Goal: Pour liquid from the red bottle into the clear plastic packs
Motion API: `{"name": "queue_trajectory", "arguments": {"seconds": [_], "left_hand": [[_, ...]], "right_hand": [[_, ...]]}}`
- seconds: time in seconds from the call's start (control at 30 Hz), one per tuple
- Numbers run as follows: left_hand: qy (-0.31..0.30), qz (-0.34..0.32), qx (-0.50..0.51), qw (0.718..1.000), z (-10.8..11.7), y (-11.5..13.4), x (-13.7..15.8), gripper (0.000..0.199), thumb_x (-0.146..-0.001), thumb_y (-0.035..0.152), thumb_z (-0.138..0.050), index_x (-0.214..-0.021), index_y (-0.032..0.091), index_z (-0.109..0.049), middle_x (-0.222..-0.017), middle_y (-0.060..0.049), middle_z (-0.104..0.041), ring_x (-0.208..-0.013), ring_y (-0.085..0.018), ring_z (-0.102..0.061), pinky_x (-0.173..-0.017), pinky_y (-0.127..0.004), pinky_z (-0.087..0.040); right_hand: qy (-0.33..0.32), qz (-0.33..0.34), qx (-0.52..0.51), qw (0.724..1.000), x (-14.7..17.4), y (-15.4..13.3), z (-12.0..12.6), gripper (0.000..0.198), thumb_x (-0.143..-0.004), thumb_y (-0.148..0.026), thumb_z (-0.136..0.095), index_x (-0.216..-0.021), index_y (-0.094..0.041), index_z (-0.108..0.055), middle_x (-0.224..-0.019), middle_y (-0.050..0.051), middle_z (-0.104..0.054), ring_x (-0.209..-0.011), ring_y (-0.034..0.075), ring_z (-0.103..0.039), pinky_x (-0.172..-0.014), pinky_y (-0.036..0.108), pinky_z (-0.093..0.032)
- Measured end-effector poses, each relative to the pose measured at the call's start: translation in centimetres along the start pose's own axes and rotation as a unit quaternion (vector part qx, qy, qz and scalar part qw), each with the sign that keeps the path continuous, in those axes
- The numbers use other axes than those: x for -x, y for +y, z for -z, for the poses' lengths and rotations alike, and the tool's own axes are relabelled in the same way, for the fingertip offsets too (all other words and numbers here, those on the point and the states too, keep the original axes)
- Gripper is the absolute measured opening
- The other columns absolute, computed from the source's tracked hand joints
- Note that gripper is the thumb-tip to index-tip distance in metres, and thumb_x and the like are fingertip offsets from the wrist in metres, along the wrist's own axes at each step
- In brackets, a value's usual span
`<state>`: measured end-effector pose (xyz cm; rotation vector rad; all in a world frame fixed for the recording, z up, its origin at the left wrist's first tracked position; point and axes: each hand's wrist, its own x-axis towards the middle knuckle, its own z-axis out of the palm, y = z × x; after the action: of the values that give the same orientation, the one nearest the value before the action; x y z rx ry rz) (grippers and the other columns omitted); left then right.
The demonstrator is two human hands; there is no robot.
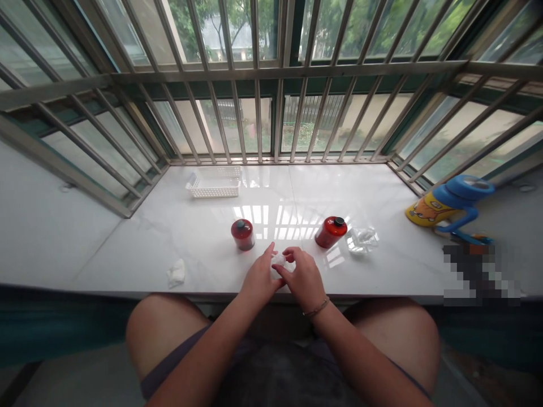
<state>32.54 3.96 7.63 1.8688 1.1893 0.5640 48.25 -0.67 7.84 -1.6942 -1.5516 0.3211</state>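
Observation:
My left hand [259,278] and my right hand [304,275] meet above the front of the white marble-look counter [139,249]. Between their curled fingers is a small whitish, crumpled-looking piece [279,260], partly covered by fingertips; its exact kind is unclear. The right fingers and thumb pinch it from the right, while the left ones close round it from the left. Just beyond my left hand stands a red bottle with a black top [243,237]. A second red bottle [330,233] is beyond my right hand, beside some clear crinkled plastic [362,241].
A white perforated basket [214,192] sits near the window bars [254,72]. At left lies a crumpled white tissue-like piece [176,273]. On the right are a yellow-and-blue handled flask [441,204] and a blurred-out dark item [477,271]. The counter's front edge runs above my knees.

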Motion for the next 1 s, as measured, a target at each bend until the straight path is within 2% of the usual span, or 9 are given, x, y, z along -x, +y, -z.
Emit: {"name": "queue_trajectory", "arguments": {"seconds": [0.17, 0.3, 0.43, 0.6, 0.7, 0.77, 0.87, 0.93, 1.0], "left_hand": [[0.002, 0.026, 0.031, 0.999, -0.3, -0.3, -0.2, 0.105, -0.073, 0.017, -0.089, -0.164, 0.022, -0.036, -0.151, -0.015, -0.067, -0.139, -0.033, -0.065, -0.116, -0.047, -0.051], [-0.003, 0.023, 0.035, 0.999, -0.2, -0.5, -0.1, 0.102, -0.072, 0.017, -0.089, -0.161, 0.022, -0.039, -0.151, -0.014, -0.066, -0.137, -0.032, -0.066, -0.116, -0.046, -0.051], [-0.004, 0.021, 0.025, 0.999, 0.1, -0.2, -0.2, 0.097, -0.071, 0.016, -0.089, -0.157, 0.021, -0.044, -0.149, -0.014, -0.068, -0.136, -0.033, -0.067, -0.115, -0.046, -0.052], [-0.028, 0.000, 0.038, 0.999, 0.9, -0.5, -0.3, 0.095, -0.073, 0.029, -0.092, -0.156, 0.021, -0.047, -0.146, -0.014, -0.070, -0.132, -0.032, -0.069, -0.112, -0.046, -0.054], [-0.040, -0.018, 0.040, 0.998, 1.2, -1.0, -0.4, 0.094, -0.073, 0.032, -0.091, -0.156, 0.023, -0.048, -0.145, -0.013, -0.071, -0.130, -0.032, -0.071, -0.111, -0.046, -0.055], [-0.040, -0.023, 0.038, 0.998, 1.3, -1.2, -0.4, 0.094, -0.073, 0.027, -0.089, -0.157, 0.023, -0.048, -0.147, -0.013, -0.070, -0.132, -0.033, -0.070, -0.113, -0.046, -0.055], [-0.044, -0.026, 0.038, 0.998, 1.2, -1.4, -0.4, 0.096, -0.071, 0.022, -0.087, -0.158, 0.024, -0.046, -0.151, -0.013, -0.068, -0.135, -0.033, -0.068, -0.116, -0.046, -0.053], [-0.047, -0.029, 0.039, 0.998, 1.1, -1.4, -0.4, 0.096, -0.072, 0.021, -0.087, -0.159, 0.024, -0.046, -0.151, -0.013, -0.068, -0.134, -0.032, -0.069, -0.115, -0.046, -0.054], [-0.045, -0.026, 0.039, 0.998, 1.1, -1.4, -0.4, 0.096, -0.072, 0.023, -0.088, -0.158, 0.024, -0.046, -0.149, -0.013, -0.069, -0.133, -0.032, -0.070, -0.114, -0.046, -0.054]], "right_hand": [[-0.014, 0.019, -0.027, 0.999, -0.1, 0.4, 0.2, 0.026, -0.093, -0.030, -0.078, -0.110, -0.027, -0.058, -0.099, 0.005, -0.072, -0.092, 0.027, -0.071, -0.087, 0.043, -0.057], [-0.018, 0.038, -0.046, 0.998, -0.2, 0.7, 0.2, 0.027, -0.093, -0.029, -0.078, -0.110, -0.026, -0.056, -0.100, 0.005, -0.070, -0.093, 0.026, -0.070, -0.088, 0.042, -0.057], [-0.023, 0.050, -0.056, 0.997, -0.3, 1.0, 0.2, 0.021, -0.096, -0.031, -0.074, -0.101, -0.027, -0.054, -0.095, 0.004, -0.067, -0.092, 0.026, -0.067, -0.086, 0.042, -0.057], [-0.050, 0.063, -0.077, 0.994, -0.2, 1.5, 0.7, 0.017, -0.097, -0.032, -0.071, -0.096, -0.027, -0.054, -0.091, 0.003, -0.065, -0.088, 0.025, -0.066, -0.083, 0.041, -0.058], [-0.074, 0.074, -0.095, 0.990, 0.2, 1.8, 1.0, 0.010, -0.097, -0.029, -0.068, -0.103, -0.027, -0.059, -0.098, 0.005, -0.068, -0.095, 0.026, -0.069, -0.088, 0.043, -0.061], [-0.073, 0.066, -0.103, 0.990, 0.6, 1.9, 0.9, 0.025, -0.094, -0.030, -0.072, -0.116, -0.027, -0.060, -0.111, 0.008, -0.070, -0.108, 0.029, -0.070, -0.097, 0.048, -0.061], [-0.055, 0.033, -0.112, 0.992, 1.2, 2.0, 0.4, 0.061, -0.085, -0.035, -0.083, -0.134, -0.026, -0.049, -0.123, 0.011, -0.068, -0.120, 0.032, -0.069, -0.107, 0.055, -0.058], [-0.051, 0.014, -0.120, 0.991, 1.5, 2.0, 0.1, 0.072, -0.083, -0.035, -0.086, -0.140, -0.025, -0.043, -0.124, 0.011, -0.068, -0.121, 0.032, -0.070, -0.109, 0.055, -0.058], [-0.076, 0.007, -0.141, 0.987, 1.8, 1.8, 0.0, 0.078, -0.085, -0.034, -0.085, -0.147, -0.026, -0.038, -0.131, 0.012, -0.068, -0.128, 0.032, -0.068, -0.114, 0.055, -0.056]]}}
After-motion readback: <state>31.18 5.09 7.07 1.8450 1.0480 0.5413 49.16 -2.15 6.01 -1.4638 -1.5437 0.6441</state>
